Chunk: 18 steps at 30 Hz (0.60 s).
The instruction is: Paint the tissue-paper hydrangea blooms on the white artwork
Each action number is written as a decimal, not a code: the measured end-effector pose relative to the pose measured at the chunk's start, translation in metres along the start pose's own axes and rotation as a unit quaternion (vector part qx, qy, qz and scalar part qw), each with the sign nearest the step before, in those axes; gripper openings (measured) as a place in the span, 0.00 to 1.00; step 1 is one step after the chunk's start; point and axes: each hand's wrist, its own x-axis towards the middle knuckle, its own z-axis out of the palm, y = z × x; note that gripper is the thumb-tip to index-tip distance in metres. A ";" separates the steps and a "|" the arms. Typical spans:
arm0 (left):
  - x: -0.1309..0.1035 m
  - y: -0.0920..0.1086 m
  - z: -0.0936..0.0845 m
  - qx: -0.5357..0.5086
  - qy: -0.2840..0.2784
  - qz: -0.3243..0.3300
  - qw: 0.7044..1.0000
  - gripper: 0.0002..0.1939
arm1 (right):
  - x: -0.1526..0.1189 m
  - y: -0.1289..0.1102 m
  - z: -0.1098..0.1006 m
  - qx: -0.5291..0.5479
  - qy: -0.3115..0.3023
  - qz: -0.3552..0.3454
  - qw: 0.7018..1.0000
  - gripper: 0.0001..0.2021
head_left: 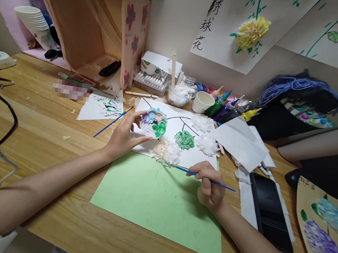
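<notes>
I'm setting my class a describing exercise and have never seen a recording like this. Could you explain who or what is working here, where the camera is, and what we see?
There is no machine here: a person works with two bare hands. The single picture comes from a camera worn on the head, looking forward and down.

The left hand holds a small round palette smeared with paint. The right hand holds a blue brush, its tip beside a peach-and-white flower cluster.

That cluster lies on a white sheet with drawn dark branches, near a green cluster and two white ones. A green sheet lies nearer the person on the wooden table. A second brush lies to the left, a black phone to the right.
</notes>
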 end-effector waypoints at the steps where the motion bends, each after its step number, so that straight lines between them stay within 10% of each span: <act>1: 0.000 0.000 0.000 0.000 0.000 -0.001 1.000 0.35 | 0.001 -0.001 0.001 0.001 0.008 0.006 1.000 0.08; 18: 0.000 -0.001 0.000 -0.002 0.000 0.003 1.000 0.35 | 0.009 -0.001 0.006 0.124 0.065 0.198 0.970 0.09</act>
